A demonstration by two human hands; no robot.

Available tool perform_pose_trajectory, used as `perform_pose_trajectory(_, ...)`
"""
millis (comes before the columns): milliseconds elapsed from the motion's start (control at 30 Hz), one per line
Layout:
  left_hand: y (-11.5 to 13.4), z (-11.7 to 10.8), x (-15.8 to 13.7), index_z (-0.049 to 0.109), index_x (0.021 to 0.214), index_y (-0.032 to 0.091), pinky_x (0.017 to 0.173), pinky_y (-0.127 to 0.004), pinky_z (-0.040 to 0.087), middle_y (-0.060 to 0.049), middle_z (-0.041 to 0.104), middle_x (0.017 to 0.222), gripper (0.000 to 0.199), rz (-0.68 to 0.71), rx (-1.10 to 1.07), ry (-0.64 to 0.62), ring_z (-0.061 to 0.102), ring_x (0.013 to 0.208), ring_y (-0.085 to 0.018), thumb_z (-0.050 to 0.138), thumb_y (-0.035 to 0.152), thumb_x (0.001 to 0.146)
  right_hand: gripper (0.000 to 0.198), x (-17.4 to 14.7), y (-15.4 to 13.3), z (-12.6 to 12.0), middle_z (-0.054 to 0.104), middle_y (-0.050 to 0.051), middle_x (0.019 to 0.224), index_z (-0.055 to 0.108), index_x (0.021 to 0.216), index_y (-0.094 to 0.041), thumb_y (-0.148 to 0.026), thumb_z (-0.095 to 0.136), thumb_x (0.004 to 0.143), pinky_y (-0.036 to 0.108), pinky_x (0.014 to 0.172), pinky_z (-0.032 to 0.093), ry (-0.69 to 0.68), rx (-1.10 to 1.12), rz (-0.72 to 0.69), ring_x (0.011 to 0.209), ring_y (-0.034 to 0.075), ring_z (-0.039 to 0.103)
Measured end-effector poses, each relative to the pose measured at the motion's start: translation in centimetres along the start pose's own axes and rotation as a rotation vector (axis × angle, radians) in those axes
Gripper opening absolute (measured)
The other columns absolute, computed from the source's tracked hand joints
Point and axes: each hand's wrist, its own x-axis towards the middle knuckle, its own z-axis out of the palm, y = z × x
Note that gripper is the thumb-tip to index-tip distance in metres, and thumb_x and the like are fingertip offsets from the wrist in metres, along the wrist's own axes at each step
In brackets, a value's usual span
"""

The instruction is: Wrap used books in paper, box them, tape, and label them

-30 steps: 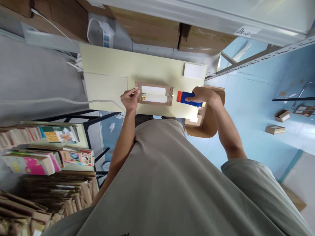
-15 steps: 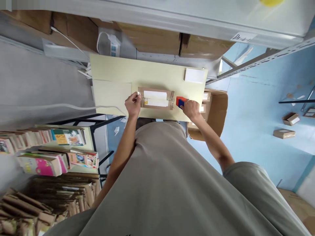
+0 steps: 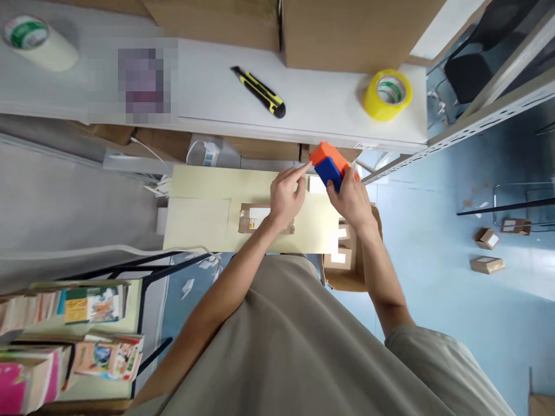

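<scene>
My right hand [image 3: 352, 201] grips an orange-and-blue tape dispenser [image 3: 328, 167], raised above the right part of the table and tilted. My left hand [image 3: 288, 193] is just left of it, index finger stretched out with its tip at the dispenser's front end; whether it touches cannot be made out. The thumb stands apart and no object shows in that hand. Below, a small brown cardboard box [image 3: 245, 219] with white labels and clear tape lies on the pale yellow table [image 3: 199, 225], its middle partly hidden by my left hand and forearm.
On the shelf [image 3: 203, 86] above are a cutter knife [image 3: 259, 92], a yellow tape roll [image 3: 387, 95] and a pale tape roll [image 3: 39, 41]. An open carton [image 3: 347, 281] with small boxes stands right of the table. Books [image 3: 93, 303] fill a rack at left.
My right hand has lifted the tape dispenser up and away from the box's right side. My left hand has let go of the box's left end and moved right to the dispenser. The view has shifted.
</scene>
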Motion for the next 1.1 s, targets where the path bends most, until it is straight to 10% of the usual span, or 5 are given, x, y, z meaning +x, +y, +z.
perform_pose_trajectory(267,2.1,2.2,9.2,0.067,0.167,0.033,0.142,-0.051,0.047,-0.01,0.071,0.162,0.047,0.186,-0.1,-0.026,0.065,0.159,-0.029,0.054,0.03,0.122,0.043,11.4,-4.5,-5.7,0.074,0.026,0.141,0.05,0.156,-0.003,-0.011,0.044,0.113,0.06,0.13,0.049,0.198,-0.172,-0.161,0.143,0.039,0.072)
perform_pose_trajectory(533,-1.7,-1.5,3.0,0.07,0.16,0.025,0.137,-0.048,0.054,-0.012,0.076,0.158,0.047,-0.077,0.013,-0.055,0.071,0.151,-0.029,0.059,0.025,0.115,0.054,16.1,-5.2,-3.9,0.067,0.028,0.163,0.05,0.171,-0.005,-0.013,0.044,0.119,0.064,0.143,0.027,0.171,-0.238,-0.092,0.159,0.036,0.056)
perform_pose_trajectory(733,-10.0,-6.4,-8.3,0.072,0.154,0.02,0.141,-0.054,0.05,-0.02,0.073,0.161,0.051,-0.541,0.173,0.031,0.066,0.158,-0.038,0.076,0.041,0.108,0.065,8.2,-4.9,0.4,0.042,0.024,0.189,0.039,0.183,-0.003,-0.034,0.024,0.128,0.052,0.148,0.027,0.374,-0.053,-0.16,0.179,0.031,0.037)
perform_pose_trajectory(967,-14.4,-8.3,-18.8,0.072,0.153,0.013,0.133,-0.056,0.054,-0.028,0.077,0.153,0.059,-0.912,0.266,-0.056,0.073,0.148,-0.044,0.075,0.05,0.108,0.073,-7.2,-6.0,15.3,0.054,0.028,0.182,0.022,0.192,-0.014,-0.044,0.031,0.126,0.054,0.126,0.059,-0.376,0.133,0.143,0.163,0.039,0.063)
perform_pose_trajectory(1100,-13.9,-6.7,-18.9,0.073,0.151,0.016,0.125,-0.05,0.058,-0.024,0.082,0.143,0.061,-0.856,0.264,-0.019,0.075,0.144,-0.042,0.077,0.059,0.107,0.074,-8.9,-6.7,19.3,0.049,0.027,0.187,0.018,0.193,-0.009,-0.041,0.025,0.126,0.05,0.127,0.057,-0.387,0.185,0.255,0.167,0.036,0.059)
